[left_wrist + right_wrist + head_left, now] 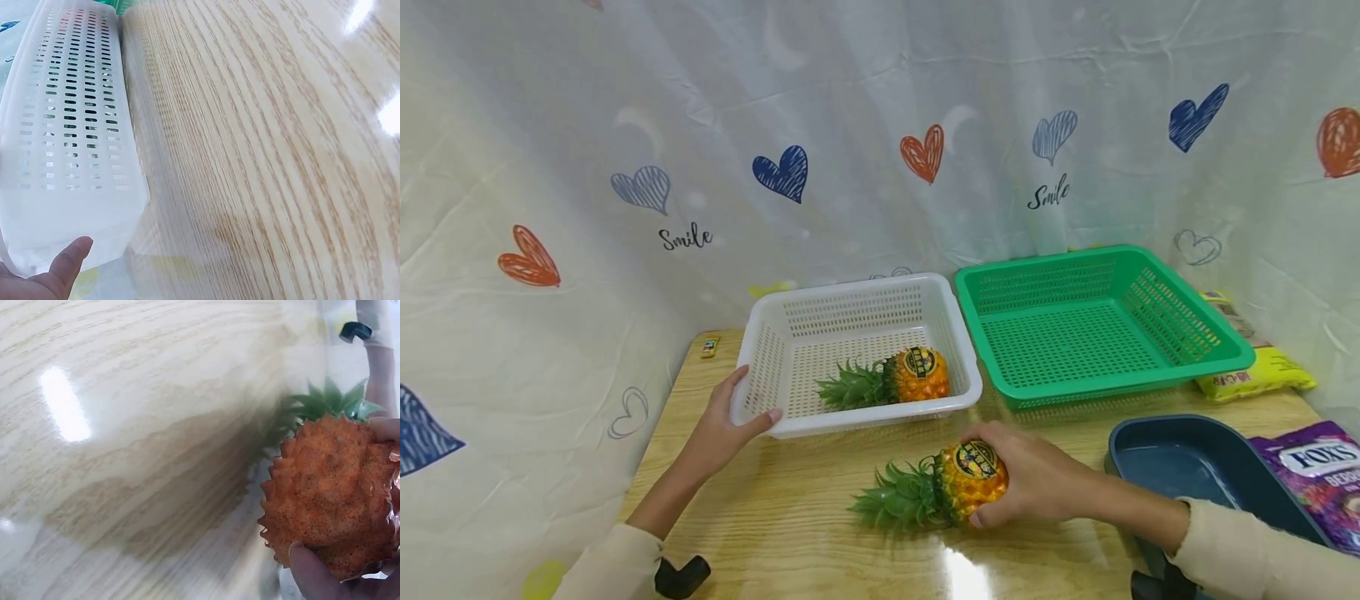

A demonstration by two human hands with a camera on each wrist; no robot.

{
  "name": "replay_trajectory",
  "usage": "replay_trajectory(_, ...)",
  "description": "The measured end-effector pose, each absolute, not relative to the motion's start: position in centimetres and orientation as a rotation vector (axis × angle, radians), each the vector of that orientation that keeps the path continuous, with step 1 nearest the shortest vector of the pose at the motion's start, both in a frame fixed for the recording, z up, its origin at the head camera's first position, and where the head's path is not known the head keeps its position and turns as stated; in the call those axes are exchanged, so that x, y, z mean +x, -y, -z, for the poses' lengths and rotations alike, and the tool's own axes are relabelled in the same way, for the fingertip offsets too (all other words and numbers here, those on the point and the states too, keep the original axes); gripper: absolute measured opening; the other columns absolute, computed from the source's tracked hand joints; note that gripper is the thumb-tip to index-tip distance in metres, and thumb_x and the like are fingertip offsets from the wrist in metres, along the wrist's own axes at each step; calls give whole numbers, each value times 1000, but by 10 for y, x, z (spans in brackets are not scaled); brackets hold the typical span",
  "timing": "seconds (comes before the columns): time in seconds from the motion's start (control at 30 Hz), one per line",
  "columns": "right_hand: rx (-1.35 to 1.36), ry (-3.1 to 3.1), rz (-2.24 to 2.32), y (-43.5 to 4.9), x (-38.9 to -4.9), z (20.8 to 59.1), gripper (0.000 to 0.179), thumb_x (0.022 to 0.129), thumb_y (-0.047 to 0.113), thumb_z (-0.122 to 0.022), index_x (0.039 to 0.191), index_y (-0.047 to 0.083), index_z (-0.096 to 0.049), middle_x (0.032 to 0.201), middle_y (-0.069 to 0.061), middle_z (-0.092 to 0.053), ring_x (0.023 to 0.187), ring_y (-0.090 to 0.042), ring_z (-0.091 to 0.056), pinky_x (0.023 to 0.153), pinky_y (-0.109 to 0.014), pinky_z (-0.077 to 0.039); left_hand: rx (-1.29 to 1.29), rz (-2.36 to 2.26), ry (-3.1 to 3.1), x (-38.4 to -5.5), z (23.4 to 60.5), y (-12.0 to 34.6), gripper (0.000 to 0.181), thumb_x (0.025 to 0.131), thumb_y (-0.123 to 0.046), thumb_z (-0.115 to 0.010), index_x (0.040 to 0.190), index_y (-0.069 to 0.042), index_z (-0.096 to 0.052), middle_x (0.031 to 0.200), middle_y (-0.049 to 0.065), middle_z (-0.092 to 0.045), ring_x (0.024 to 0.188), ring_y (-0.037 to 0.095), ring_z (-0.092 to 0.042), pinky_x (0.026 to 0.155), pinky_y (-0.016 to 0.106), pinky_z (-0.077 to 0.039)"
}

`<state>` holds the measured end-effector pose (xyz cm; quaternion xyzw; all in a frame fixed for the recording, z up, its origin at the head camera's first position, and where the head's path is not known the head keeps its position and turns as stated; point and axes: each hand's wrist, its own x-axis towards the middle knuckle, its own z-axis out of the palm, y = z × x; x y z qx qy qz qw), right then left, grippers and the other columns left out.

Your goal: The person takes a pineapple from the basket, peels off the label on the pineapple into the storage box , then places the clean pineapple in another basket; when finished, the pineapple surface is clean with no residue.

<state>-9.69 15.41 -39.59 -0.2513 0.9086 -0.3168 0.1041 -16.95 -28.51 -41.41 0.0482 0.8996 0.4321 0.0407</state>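
Note:
My right hand (1041, 475) grips a small pineapple (961, 493) by its orange body, over the table in front of the white basket. Its green leaves point left, and a dark round label shows on its side. In the right wrist view, fingertips press on the spiky skin of the pineapple (331, 487). At the front left corner of the white basket (857, 419), my left hand (718, 429) holds the rim, thumb at the front and fingers along the left side. Another pineapple (921, 383) lies on its side in that basket, leaves to the left.
A green basket (1007, 392) stands right of the white one. Nearer on the right are a dark blue tub (1180, 467), a purple Fox's candy bag (1318, 471) and a yellow packet (1255, 375). A small yellow wrapped item (710, 347) lies at the table's far left.

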Motion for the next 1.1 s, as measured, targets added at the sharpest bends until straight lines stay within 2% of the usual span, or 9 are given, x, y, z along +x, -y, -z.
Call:
replay_trajectory(0.33,-629,-2565,981,-155,-99,402,90,67,49,-88,140,13,-49,121,-7,-57,92,-15,-58,72,-31,-51,145,-1313,-2751,-170,412,284,99,94,-44,-69,162,-9,-5,159,28,-13,130,43,-46,100,53,-44)
replay_trajectory(0.63,-611,-2528,1026,-155,-99,404,93,68,48,-89,142,9,-48,123,-9,-56,93,-15,-59,73,-28,-52,136,-1303,-2760,-170,414,284,99,94,-46,-68,162,-10,-6,159,27,-13,130,43,-46,100,54,-44)
replay_trajectory(0.97,-606,-2491,1067,-156,-101,405,93,68,46,-89,143,8,-47,124,-10,-55,92,-15,-59,72,-28,-52,249,-1219,-2888,-167,416,286,88,101,-41,-59,160,-4,-6,156,32,-12,125,44,-46,96,57,-45)
replay_trajectory(1.1,-599,-2471,1077,-156,-102,405,94,69,46,-89,143,7,-46,122,-10,-56,91,-15,-60,71,-28,-53,274,-1261,-2925,-165,411,287,84,103,-39,-56,160,-4,-7,157,31,-6,135,52,-36,101,65,-41)
